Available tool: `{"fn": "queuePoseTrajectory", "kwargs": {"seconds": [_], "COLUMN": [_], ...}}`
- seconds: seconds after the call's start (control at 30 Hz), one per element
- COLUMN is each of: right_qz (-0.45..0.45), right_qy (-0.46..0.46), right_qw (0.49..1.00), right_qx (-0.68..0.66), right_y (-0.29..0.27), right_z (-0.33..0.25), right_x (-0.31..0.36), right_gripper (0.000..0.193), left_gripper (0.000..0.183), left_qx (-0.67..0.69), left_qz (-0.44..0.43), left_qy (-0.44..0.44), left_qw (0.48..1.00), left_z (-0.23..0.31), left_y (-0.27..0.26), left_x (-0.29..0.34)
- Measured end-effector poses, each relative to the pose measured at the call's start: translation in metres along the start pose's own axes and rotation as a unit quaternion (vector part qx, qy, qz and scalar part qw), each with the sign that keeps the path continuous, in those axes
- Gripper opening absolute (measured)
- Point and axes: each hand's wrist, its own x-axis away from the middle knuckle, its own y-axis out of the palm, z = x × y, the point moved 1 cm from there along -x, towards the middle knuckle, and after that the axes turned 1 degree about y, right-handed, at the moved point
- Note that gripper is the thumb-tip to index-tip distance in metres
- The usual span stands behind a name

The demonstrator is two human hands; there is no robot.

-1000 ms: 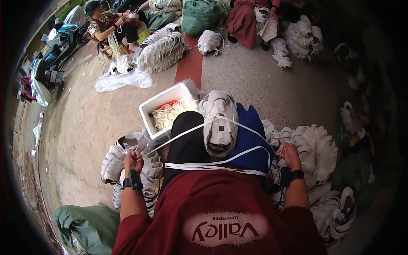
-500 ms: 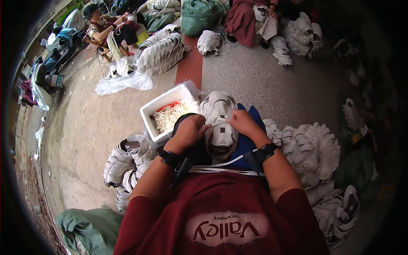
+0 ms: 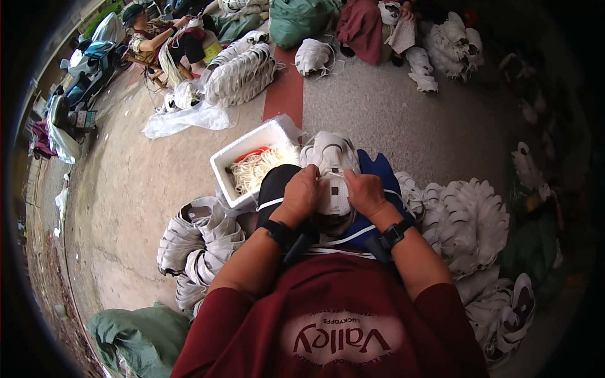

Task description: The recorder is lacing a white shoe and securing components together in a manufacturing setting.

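At twelve o'clock from the maroon-shirted torso (image 3: 340,277), I remotely see a white mesh shoe upper (image 3: 334,201) resting on the lap (image 3: 279,181), probably for support. The left hand (image 3: 300,194) and right hand (image 3: 367,193) curl inward at its sides; with fingertips obscured, I can't tell whether they pinch the flat white lace (image 3: 271,203). Its six-o'clock end is shadowed.

Soft, matt textiles over gritty ground.
Shoe (image 3: 340,203): white, fine mesh-like textile, matt. Lace (image 3: 271,203): flat, matt cloth. Box (image 3: 252,140): white foam, matt. Maroon shirt (image 3: 271,321): matt cloth, softly creased. Plastic sheet (image 3: 189,120): thin, crinkled, slightly glossy. Green sack (image 3: 138,337): looks like cloth or woven plastic, cannot tell; dull, wrinkled. Grey paving (image 3: 384,126): rough, speckled, matt.
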Motion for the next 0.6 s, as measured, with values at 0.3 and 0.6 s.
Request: {"fn": "queuePoseTrajectory", "kwargs": {"seconds": [0.3,0.6], "right_qz": [-0.012,0.005], "right_qy": [0.106,-0.034], "right_qw": [0.989,0.996], "right_qx": [-0.102,-0.077], "right_y": [0.020,0.000], "right_z": [0.005,0.024], "right_x": [-0.003,-0.024], "right_gripper": [0.025,0.008], "left_gripper": [0.028,0.027], "left_qx": [0.011,-0.066], "left_qz": [0.002,-0.065], "left_qy": [-0.035,0.013], "left_qw": [0.999,0.996], "left_z": [0.000,0.002], "left_y": [0.003,-0.028], "left_x": [0.000,-0.025]}}
